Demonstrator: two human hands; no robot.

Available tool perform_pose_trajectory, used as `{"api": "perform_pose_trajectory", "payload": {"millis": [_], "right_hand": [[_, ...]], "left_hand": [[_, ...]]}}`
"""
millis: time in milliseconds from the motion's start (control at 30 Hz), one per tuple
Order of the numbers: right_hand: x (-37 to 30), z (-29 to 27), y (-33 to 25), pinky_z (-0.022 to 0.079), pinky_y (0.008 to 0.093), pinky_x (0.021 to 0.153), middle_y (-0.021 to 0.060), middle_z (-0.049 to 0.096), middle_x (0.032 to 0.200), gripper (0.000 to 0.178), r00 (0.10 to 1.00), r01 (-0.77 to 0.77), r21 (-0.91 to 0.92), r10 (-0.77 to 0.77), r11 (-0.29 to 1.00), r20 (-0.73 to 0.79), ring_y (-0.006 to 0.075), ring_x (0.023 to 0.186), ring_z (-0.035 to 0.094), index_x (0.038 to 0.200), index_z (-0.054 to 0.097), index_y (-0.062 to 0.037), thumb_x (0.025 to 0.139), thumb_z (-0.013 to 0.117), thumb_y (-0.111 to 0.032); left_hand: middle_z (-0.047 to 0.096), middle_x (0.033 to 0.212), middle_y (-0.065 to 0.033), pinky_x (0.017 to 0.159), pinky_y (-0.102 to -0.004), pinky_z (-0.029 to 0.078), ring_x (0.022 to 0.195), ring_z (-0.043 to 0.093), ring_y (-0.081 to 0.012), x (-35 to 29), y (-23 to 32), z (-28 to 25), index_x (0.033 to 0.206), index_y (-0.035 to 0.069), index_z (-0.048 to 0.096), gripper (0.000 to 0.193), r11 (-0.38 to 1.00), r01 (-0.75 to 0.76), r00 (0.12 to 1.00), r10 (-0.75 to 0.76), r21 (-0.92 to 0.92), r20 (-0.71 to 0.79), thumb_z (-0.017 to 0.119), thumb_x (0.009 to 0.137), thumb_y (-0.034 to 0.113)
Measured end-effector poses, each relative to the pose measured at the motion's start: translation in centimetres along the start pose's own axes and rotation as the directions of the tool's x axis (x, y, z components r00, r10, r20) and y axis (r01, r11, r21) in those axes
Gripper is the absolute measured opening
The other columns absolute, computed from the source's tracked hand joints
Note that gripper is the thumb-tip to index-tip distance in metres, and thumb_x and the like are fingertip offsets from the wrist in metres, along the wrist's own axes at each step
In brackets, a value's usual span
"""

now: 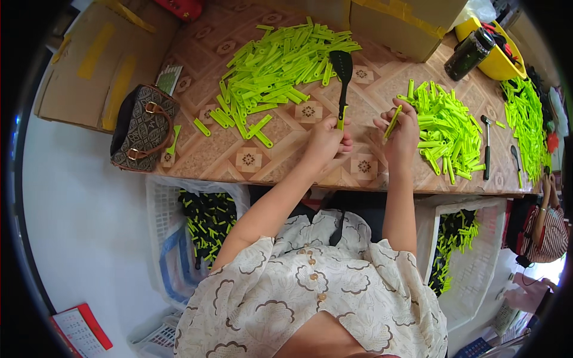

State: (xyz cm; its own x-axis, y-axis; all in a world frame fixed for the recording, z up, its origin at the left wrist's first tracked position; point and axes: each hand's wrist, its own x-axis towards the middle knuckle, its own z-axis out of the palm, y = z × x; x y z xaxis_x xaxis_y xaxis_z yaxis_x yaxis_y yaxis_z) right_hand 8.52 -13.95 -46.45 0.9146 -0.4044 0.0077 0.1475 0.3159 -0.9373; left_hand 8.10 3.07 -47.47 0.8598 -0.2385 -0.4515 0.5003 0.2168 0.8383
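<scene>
My left hand (325,142) is closed around the lower end of a black slotted turner (341,67), which stands head up over the table with lime green showing near my fingers. In the fingers of my right hand (404,132) is a lime green handle piece (392,123), tilted and apart from the turner. Beyond the left hand spreads a big heap of green handle pieces (280,65). A smaller pile of green handle pieces (450,128) lies just right of my right hand.
A hammer (487,149) lies right of the smaller pile. Behind it are a dark bottle (470,55) and a yellow basin (507,67). A handbag (143,128) and cardboard box (89,65) stand left. White crates (156,209) (486,238) flank my lap. Another person (544,230) sits far right.
</scene>
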Motion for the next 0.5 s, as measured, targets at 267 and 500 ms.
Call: {"api": "perform_pose_trajectory", "payload": {"millis": [267, 500], "right_hand": [[-2.7, 0.4, 2.5, 0.043, 0.0217, 0.058, 0.0006, 0.059, 0.079, 0.020, 0.922, 0.097, -0.458, 0.093, 0.884, 0.376, 0.0053, 0.071, 0.052, 0.102, 0.059, -0.0052, 0.087, 0.065, -0.016], [-4.3, 1.3, -1.5, 0.047, 0.0394, 0.059, 0.0168, 0.061, 0.075, 0.020, 0.877, 0.479, -0.732, -0.231, 0.484, 0.421, 0.0344, 0.069, 0.060, 0.097, 0.058, -0.0034, 0.082, 0.065, -0.015]], "left_hand": [[0.061, 0.094, -0.0084, 0.072, -0.0282, 0.056, 0.083, 0.063, -0.0165, -0.8, -0.7, 1.7, 0.103, -0.003, 0.058, 0.021, 0.993, -0.114, 0.978, 0.120, -0.044, 0.172, 0.044, 0.087, 0.000], [0.058, 0.094, -0.0084, 0.069, -0.0249, 0.050, 0.079, 0.060, -0.0132, -2.1, 2.9, 1.0, 0.109, -0.004, 0.056, 0.031, 0.781, -0.496, 0.844, 0.536, 0.379, -0.001, 0.062, 0.090, 0.020]]}}
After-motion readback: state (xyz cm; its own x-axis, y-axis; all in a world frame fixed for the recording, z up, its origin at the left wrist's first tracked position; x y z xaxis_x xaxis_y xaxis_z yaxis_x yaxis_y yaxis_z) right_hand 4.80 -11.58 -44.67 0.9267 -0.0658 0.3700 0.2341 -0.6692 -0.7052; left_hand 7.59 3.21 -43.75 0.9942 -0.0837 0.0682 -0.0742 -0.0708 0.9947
